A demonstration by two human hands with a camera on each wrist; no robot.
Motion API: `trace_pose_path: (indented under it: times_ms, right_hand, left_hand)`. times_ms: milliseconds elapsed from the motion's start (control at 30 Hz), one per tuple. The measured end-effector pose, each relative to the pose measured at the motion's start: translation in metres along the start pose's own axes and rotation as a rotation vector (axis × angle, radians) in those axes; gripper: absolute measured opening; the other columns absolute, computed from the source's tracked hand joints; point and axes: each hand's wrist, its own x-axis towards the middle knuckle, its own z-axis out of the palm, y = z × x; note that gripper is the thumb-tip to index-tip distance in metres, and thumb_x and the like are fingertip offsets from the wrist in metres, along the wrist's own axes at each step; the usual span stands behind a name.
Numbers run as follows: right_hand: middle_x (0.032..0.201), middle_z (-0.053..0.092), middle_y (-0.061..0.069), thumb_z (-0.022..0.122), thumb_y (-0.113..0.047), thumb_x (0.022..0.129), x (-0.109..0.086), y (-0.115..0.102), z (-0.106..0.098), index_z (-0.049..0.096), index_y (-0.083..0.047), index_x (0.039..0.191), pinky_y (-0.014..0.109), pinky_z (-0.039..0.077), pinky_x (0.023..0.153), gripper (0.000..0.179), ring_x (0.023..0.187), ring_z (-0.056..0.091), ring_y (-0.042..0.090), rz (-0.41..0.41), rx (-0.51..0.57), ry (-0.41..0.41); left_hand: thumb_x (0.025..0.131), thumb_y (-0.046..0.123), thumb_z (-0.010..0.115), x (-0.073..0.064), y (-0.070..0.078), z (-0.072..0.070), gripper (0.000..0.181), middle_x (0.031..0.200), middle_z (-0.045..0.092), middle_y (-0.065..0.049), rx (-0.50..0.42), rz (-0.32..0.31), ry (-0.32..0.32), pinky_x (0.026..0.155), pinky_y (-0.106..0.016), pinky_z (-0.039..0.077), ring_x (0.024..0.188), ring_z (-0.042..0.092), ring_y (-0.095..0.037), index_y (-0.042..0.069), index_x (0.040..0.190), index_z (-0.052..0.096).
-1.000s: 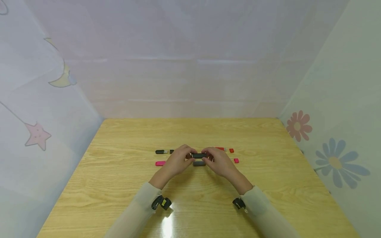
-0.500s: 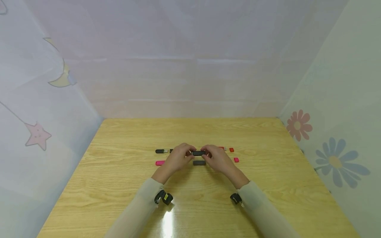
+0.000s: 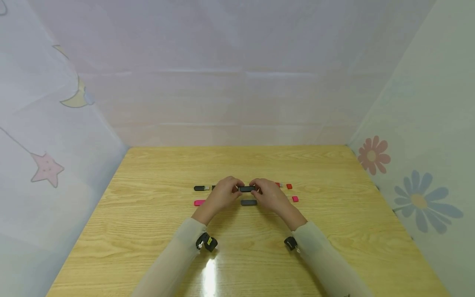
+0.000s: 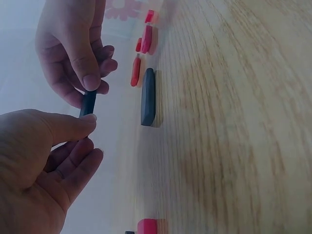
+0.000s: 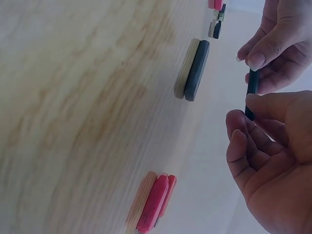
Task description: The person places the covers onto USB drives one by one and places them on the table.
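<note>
Both hands hold one black USB stick [image 3: 246, 189] above the table, level and lengthwise between them. My left hand [image 3: 224, 194] pinches its left end between thumb and fingers. At the other end, the right hand [image 3: 270, 194] pinches it the same way. No metal plug shows on this stick, and the fingertips cover both ends. On the table just nearer than the hands lies a dark grey USB stick [image 3: 248, 202], closed; it also appears in the left wrist view, the grey stick [image 4: 148, 97] lying apart from both hands.
Left of the hands lie an uncapped black USB stick [image 3: 201, 188], its cap [image 3: 213, 187] and a pink piece [image 3: 199, 203], partly hidden. To the right are a red USB stick [image 3: 277, 185], a red cap [image 3: 289, 186], a pink cap [image 3: 295, 199] and a pink stick [image 5: 153, 204].
Both hands have shifted slightly away from the body with the black USB stick, widening the gap to the grey stick in the head view. Their pinch on it looks the same.
</note>
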Motion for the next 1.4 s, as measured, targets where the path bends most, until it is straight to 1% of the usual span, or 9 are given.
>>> trace_pose_path:
  times_ms: [167, 433, 600, 833, 967, 1100, 1233, 1400]
  right_hand:
    - [0.093, 0.063, 0.001, 0.065, -0.013, 0.094, 0.003, 0.003, 0.002, 0.065, -0.008, 0.115, 0.030, 0.050, 0.066, 0.021, 0.076, 0.057, 0.013, 0.022, 0.008, -0.010]
    - [0.093, 0.064, 0.004, 0.065, -0.009, 0.094, 0.008, 0.008, 0.003, 0.063, -0.005, 0.114, 0.033, 0.051, 0.068, 0.021, 0.077, 0.059, 0.015, 0.009, -0.017, -0.009]
    - [0.094, 0.064, 0.004, 0.065, -0.009, 0.094, 0.011, 0.009, 0.003, 0.063, -0.006, 0.114, 0.034, 0.051, 0.070, 0.020, 0.079, 0.059, 0.016, 0.035, -0.017, -0.032]
    - [0.093, 0.063, 0.003, 0.066, -0.009, 0.093, 0.018, 0.013, 0.005, 0.064, -0.007, 0.112, 0.034, 0.051, 0.070, 0.019, 0.078, 0.058, 0.016, 0.029, -0.014, -0.048]
    - [0.093, 0.064, 0.003, 0.066, -0.009, 0.094, 0.022, 0.014, 0.005, 0.064, -0.008, 0.112, 0.035, 0.051, 0.072, 0.018, 0.079, 0.059, 0.016, 0.041, -0.016, -0.070]
    - [0.093, 0.064, 0.003, 0.065, -0.010, 0.094, 0.024, 0.015, 0.006, 0.064, -0.008, 0.111, 0.035, 0.050, 0.072, 0.017, 0.079, 0.058, 0.016, 0.039, -0.028, -0.074]
    - [0.093, 0.064, 0.004, 0.065, -0.009, 0.094, 0.027, 0.015, 0.006, 0.065, -0.006, 0.110, 0.036, 0.050, 0.071, 0.016, 0.078, 0.057, 0.017, 0.032, -0.032, -0.072]
    - [0.092, 0.064, 0.003, 0.065, -0.010, 0.094, 0.029, 0.016, 0.008, 0.065, -0.007, 0.111, 0.035, 0.050, 0.072, 0.017, 0.079, 0.058, 0.016, 0.045, -0.041, -0.086]
  left_hand:
    - [0.092, 0.011, 0.068, 0.004, 0.000, 0.002, 0.022, 0.106, 0.061, -0.004, 0.005, 0.001, -0.015, 0.072, -0.025, 0.050, 0.086, 0.058, -0.012, 0.008, 0.114, 0.068]
    - [0.092, 0.008, 0.068, 0.011, -0.002, 0.008, 0.021, 0.104, 0.061, -0.004, 0.027, -0.009, -0.004, 0.073, -0.027, 0.050, 0.085, 0.058, -0.013, 0.007, 0.114, 0.069]
    - [0.092, 0.008, 0.068, 0.014, -0.004, 0.010, 0.021, 0.103, 0.061, -0.004, 0.055, -0.007, -0.007, 0.075, -0.027, 0.051, 0.086, 0.058, -0.015, 0.007, 0.112, 0.069]
    - [0.092, 0.008, 0.068, 0.018, -0.008, 0.013, 0.022, 0.104, 0.061, -0.003, 0.081, -0.011, -0.004, 0.077, -0.027, 0.051, 0.089, 0.058, -0.014, 0.009, 0.114, 0.068]
    - [0.093, 0.008, 0.067, 0.019, -0.008, 0.013, 0.021, 0.103, 0.060, -0.004, 0.096, -0.002, 0.002, 0.077, -0.027, 0.051, 0.088, 0.058, -0.014, 0.008, 0.114, 0.068]
    - [0.092, 0.008, 0.067, 0.021, -0.008, 0.013, 0.020, 0.102, 0.060, -0.004, 0.119, 0.001, 0.012, 0.077, -0.028, 0.051, 0.089, 0.058, -0.015, 0.007, 0.113, 0.069]
    - [0.092, 0.007, 0.067, 0.024, -0.008, 0.014, 0.020, 0.101, 0.060, -0.005, 0.142, -0.007, 0.019, 0.078, -0.029, 0.051, 0.089, 0.058, -0.016, 0.007, 0.112, 0.069]
    - [0.093, 0.006, 0.065, 0.026, -0.009, 0.016, 0.019, 0.100, 0.060, -0.005, 0.158, -0.026, 0.006, 0.079, -0.031, 0.051, 0.090, 0.059, -0.017, 0.007, 0.112, 0.069]
